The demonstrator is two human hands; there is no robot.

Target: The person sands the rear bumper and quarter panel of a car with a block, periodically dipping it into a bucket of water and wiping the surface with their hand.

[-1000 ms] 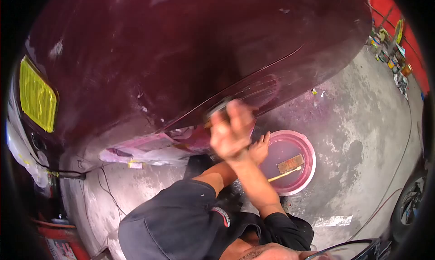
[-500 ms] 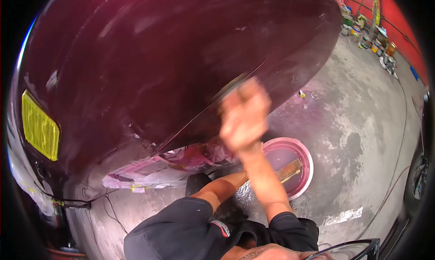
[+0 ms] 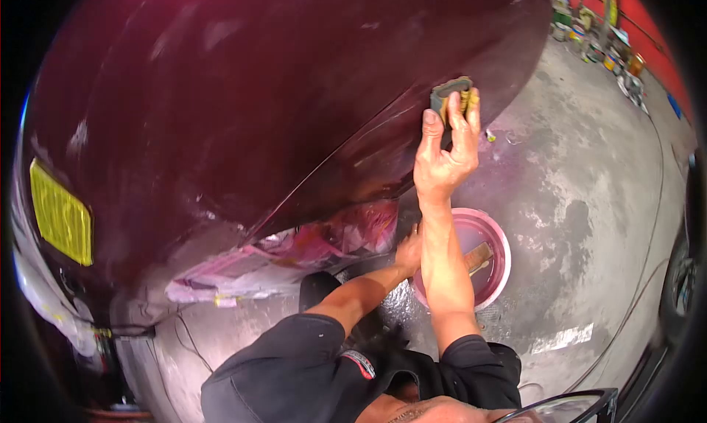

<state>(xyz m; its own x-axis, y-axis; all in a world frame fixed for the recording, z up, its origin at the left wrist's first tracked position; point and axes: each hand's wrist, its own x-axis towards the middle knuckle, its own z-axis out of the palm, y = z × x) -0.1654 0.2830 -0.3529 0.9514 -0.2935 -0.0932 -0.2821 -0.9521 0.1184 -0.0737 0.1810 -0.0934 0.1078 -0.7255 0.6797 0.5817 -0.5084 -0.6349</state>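
A dark maroon car body panel fills the upper left, with dull scuffed patches and a crease line across it. My right hand reaches up to the panel's right part, its fingers closed on a piece of sandpaper, grey on one face and yellowish on the back, folded round. The sandpaper lies against the panel. Lower down, my left hand is beside the pink bucket, partly hidden behind my right forearm; its fingers do not show clearly. Cloudy liquid and a brown block are in the bucket.
Pink-stained plastic sheeting hangs below the panel. Yellow tape covers a lamp at left. Several paint cans stand along the red wall. A cable runs over the concrete floor, and a wheel is at the right edge.
My right hand has moved right and up along the panel with the sandpaper. My left hand stays low near the bucket and shows more now. The view has shifted slightly.
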